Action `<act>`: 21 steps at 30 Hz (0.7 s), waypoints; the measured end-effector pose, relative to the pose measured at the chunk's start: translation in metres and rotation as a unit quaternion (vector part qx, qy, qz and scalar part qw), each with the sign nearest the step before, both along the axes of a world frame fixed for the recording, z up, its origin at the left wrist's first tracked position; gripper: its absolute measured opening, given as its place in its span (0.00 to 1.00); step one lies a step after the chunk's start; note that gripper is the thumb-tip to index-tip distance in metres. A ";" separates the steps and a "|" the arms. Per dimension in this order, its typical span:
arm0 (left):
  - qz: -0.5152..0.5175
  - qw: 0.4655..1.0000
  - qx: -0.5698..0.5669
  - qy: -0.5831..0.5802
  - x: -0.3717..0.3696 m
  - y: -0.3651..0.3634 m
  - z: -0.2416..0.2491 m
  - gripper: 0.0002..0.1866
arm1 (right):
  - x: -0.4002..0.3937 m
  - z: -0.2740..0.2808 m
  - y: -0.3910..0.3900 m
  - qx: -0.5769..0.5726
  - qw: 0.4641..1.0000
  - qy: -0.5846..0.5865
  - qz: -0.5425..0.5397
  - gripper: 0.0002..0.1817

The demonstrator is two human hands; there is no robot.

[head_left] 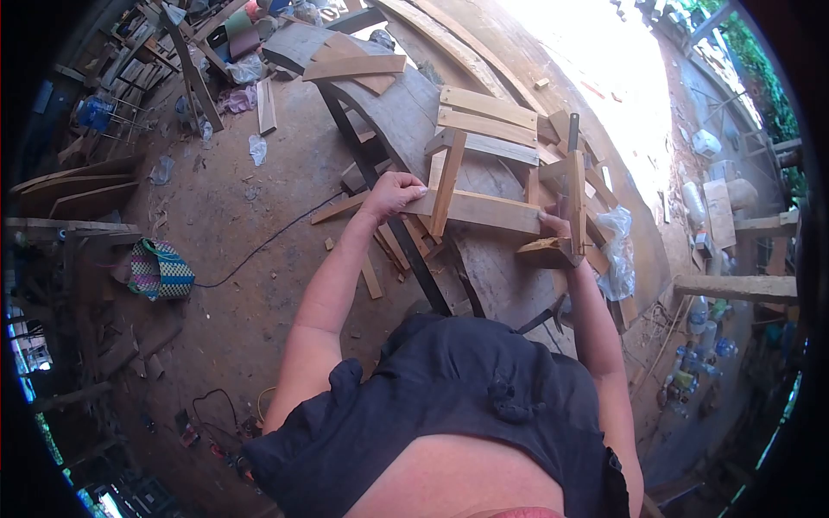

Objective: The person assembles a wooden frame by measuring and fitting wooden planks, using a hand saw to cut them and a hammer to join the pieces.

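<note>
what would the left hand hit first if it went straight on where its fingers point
Beyond the board it holds, the left hand would likely meet the slanting wooden bar first, though depth is unclear.

Pale matt wooden slatted frame [488, 123], centre. Grey worn wooden bench top [380, 97] behind. Crinkled glossy clear plastic bag [617, 250], right.

A bare strip of the tabletop [395, 110] gave open room between the crossed boards [367, 66] at far left and the slatted wooden frame [488, 116]. Upright legs [447, 186] and, at right, a plastic bag [617, 255] obstructed passage.
</note>
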State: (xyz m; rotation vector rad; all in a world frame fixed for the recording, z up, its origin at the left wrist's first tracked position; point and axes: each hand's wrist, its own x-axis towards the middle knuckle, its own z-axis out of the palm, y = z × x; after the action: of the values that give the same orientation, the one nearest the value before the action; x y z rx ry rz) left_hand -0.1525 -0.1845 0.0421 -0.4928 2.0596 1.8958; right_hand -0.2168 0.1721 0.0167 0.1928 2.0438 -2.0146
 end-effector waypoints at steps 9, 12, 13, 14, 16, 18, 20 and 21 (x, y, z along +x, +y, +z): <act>-0.044 0.998 -0.027 0.038 0.001 -0.003 0.003 0.08 | -0.009 -0.015 0.003 0.035 0.999 0.002 0.025 0.14; -0.042 0.997 -0.038 0.055 -0.002 -0.001 -0.006 0.08 | -0.003 -0.003 0.003 0.058 0.998 0.020 0.010 0.15; -0.048 0.997 -0.025 0.052 -0.002 -0.003 -0.009 0.08 | -0.006 -0.006 0.007 0.136 0.987 0.071 0.041 0.16; -0.041 0.997 -0.027 0.056 -0.003 -0.002 -0.012 0.08 | 0.000 0.004 0.003 0.053 0.998 0.011 0.015 0.16; -0.032 0.997 -0.028 0.063 -0.001 0.002 -0.009 0.07 | 0.002 -0.001 0.005 -0.039 0.998 0.049 0.002 0.12; -0.044 0.996 -0.026 0.067 0.002 0.003 -0.007 0.06 | -0.001 -0.017 0.015 -0.048 0.996 0.049 -0.050 0.11; -0.012 0.992 0.003 0.125 0.002 0.001 -0.024 0.07 | -0.004 -0.031 0.034 -0.021 0.995 0.055 -0.076 0.11; -0.024 0.992 0.001 0.126 0.003 -0.001 -0.027 0.07 | 0.000 -0.026 0.044 0.124 0.987 0.081 -0.068 0.12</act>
State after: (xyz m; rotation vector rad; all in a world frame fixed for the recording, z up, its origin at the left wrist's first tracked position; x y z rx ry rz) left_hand -0.1496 -0.1851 0.0150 -0.2103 2.2010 2.0194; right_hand -0.2167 0.2158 -0.0091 0.2283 2.4449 -1.9026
